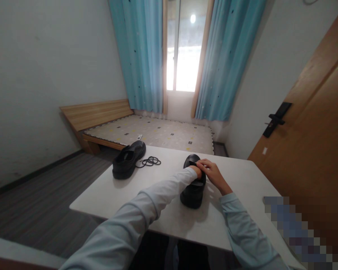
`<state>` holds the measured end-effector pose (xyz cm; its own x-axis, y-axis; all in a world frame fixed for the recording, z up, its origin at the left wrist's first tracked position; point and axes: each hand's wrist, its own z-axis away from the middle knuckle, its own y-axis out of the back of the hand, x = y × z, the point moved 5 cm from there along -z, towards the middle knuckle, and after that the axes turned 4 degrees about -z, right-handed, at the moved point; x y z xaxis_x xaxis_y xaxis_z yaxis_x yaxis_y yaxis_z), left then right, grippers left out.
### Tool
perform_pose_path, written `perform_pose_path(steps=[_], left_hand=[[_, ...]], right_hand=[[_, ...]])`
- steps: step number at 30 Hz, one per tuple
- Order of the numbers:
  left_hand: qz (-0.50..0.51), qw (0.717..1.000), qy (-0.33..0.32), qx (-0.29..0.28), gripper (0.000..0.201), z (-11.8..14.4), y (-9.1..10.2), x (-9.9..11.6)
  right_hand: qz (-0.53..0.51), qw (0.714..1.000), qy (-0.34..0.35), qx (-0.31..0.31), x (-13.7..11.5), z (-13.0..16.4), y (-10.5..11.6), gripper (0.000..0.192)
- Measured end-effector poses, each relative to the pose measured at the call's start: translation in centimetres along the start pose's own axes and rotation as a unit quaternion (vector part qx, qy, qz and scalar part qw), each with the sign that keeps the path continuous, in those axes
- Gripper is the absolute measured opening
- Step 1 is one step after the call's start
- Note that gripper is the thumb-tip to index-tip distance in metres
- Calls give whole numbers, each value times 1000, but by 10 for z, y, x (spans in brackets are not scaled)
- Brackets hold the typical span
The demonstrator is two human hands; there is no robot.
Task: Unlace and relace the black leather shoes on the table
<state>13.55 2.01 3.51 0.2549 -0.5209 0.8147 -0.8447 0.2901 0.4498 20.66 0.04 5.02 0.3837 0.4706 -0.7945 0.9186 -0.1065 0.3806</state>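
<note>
Both hands meet at the tongue of a black shoe (193,187) at frame centre: the left hand (197,171) is mostly hidden behind its sleeve, its grip not discernible; the right hand (212,173) pinches narrowly at the eyelets. A second shoe (128,159) lies unlaced at left, a loose lace (150,161) coiled just beside it. White table (242,180); behind it, bare bed (157,132), blue curtains (141,52), wooden door (312,123) at right.
</note>
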Motion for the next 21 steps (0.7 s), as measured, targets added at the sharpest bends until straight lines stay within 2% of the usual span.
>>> perform_pose_path(steps=[1,4,7,10,13,16,21], left_hand=[[-6,1000,17,13,27,-2,-5,-1],[-69,984,125,109,38,-6,-15,-4],[-134,969,154,142,46,-5,-23,4],[-247,940,166,165,47,1,-18,16],[-311,925,157,152,46,5,-14,27],[-337,923,140,125,49,4,-14,32],[-340,928,142,58,46,-1,-10,24]], right_hand=[[0,1000,1,-3,0,0,0,25],[3,1000,5,-12,2,1,-2,27],[14,1000,6,-24,2,1,-3,28],[19,999,-2,-33,1,1,-4,32],[17,999,-11,-31,-1,1,-4,35],[13,999,-8,-29,-2,2,-3,36],[16,999,10,-35,2,2,-5,30]])
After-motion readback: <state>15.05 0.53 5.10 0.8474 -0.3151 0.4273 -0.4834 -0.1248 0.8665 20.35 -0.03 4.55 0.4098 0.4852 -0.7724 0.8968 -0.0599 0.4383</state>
